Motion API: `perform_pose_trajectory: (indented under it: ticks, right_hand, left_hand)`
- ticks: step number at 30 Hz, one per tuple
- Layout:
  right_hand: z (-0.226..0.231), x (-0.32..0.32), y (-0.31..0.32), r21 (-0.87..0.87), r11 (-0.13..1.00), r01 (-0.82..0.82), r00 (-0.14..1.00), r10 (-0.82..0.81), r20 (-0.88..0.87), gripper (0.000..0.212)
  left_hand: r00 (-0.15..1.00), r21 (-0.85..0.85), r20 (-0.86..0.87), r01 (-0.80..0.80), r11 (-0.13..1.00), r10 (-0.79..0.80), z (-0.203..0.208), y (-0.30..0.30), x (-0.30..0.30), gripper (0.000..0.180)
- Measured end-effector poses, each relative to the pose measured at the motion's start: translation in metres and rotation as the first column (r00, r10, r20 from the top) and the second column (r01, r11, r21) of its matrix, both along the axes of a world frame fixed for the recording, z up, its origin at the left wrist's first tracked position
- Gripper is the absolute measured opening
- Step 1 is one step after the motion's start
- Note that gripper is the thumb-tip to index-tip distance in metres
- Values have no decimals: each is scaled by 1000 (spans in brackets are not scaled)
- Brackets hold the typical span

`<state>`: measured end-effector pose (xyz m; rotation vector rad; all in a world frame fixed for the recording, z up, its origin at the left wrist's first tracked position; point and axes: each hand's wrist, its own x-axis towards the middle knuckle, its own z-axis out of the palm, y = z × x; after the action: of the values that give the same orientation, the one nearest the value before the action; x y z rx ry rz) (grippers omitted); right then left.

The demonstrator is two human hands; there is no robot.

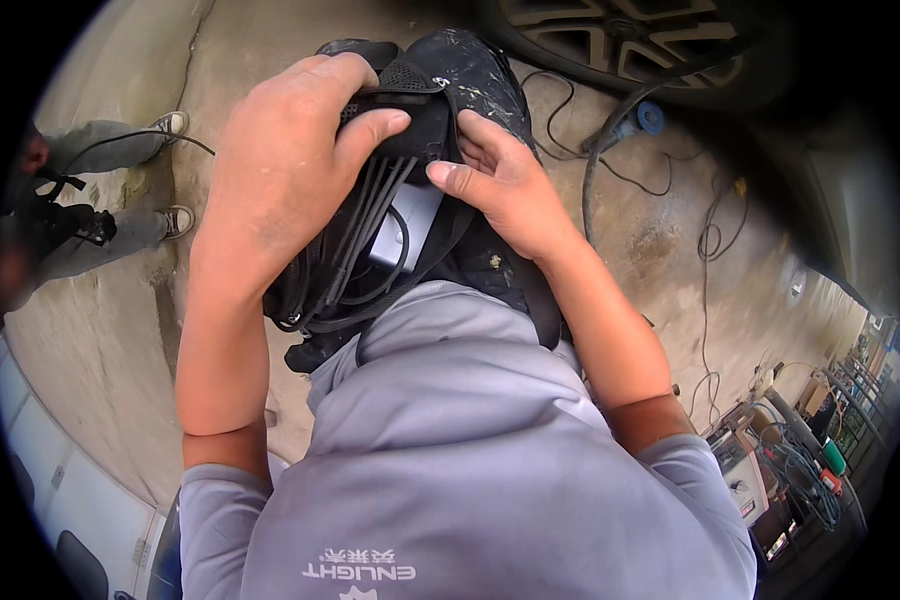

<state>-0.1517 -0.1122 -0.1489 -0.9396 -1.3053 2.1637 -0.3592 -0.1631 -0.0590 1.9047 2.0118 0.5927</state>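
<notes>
An unzipped black bag (432, 118) with mesh panels lies on my lap. Inside it sit a silver-grey box-shaped device (407, 232) and several black cables (355, 235) running lengthwise. Over the bag's far left edge my left hand (295, 150) is curled on the mesh flap, thumb pointing into the opening; its fingertips are partly hidden. On the opposite side my right hand (500, 185) rests at the zippered edge. Its thumb reaches over the opening, apart from the loosely bent fingers, and nothing shows between them.
A car wheel (625, 45) stands at the far right, with a dark hose (592, 170) and a blue round fitting (650, 117) near it. Thin cables (710, 240) trail over the concrete floor. Another person's legs (120, 195) are at the left. A cluttered bench (780, 460) stands at the lower right.
</notes>
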Motion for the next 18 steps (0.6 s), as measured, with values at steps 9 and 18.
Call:
perform_pose_trajectory:
  ticks: [9, 18]
  right_hand:
    - [-16, 0, 7, 209, 978, 29, 993, -52, 105, 17]
    - [35, -3, 10, 456, 887, -73, 920, -117, 374, 14]
  left_hand:
    - [961, -179, -257, 53, 982, -99, -28, 2, 38, 48]
    - [915, -276, 392, 19, 961, 95, -37, 9, -35, 58]
